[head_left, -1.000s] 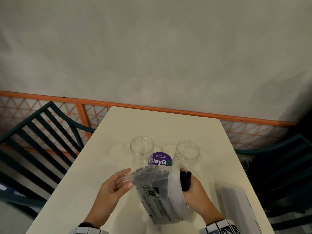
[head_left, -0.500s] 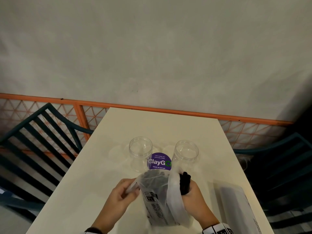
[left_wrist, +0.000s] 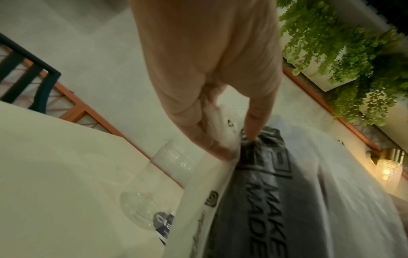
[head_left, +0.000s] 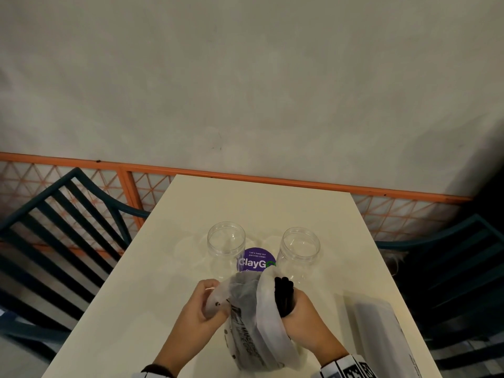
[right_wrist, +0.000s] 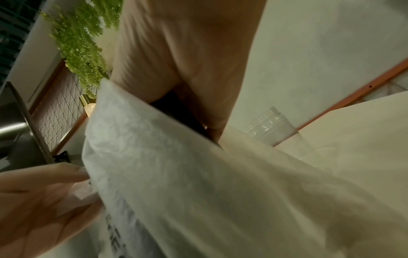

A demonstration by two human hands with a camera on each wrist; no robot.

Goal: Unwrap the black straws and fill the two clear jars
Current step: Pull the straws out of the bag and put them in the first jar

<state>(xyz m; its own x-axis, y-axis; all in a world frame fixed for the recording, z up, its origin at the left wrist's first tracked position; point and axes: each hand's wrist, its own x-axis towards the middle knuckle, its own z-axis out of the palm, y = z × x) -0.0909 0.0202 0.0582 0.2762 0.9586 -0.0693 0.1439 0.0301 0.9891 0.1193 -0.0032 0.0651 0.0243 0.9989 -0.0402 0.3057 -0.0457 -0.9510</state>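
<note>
Cream-coloured and narrow, the surface point(head_left: 163, 290) is seen from the head view to run up to an orange rail, with dark slatted chairs off both long edges. Against the frames of a second earlier, the translucent wrapper point(head_left: 245, 317) has been drawn lower and nearer the body, so more of the black straws point(head_left: 283, 296) stands clear above its folded-back lip. The bundle is gripped in the curled right hand point(head_left: 302, 317); the wrapper's edge is pinched by the left hand point(head_left: 201, 309). The unwrapping is judged well along, with neither the left jar point(head_left: 225, 249) nor the right jar point(head_left: 300, 253) yet filled. Both stand open-mouthed just beyond the hands, a purple sticker point(head_left: 256, 261) between them. A second packet point(head_left: 381, 331) lies near the right edge, leaving little room there; the far half is open.

From the left wrist view, the wrapper's rim is held between thumb and fingers point(left_wrist: 212, 143), the left jar just beside.

From the right wrist view, the wrapper fills the frame; dark straws are glimpsed under the curled fingers point(right_wrist: 212, 111).
</note>
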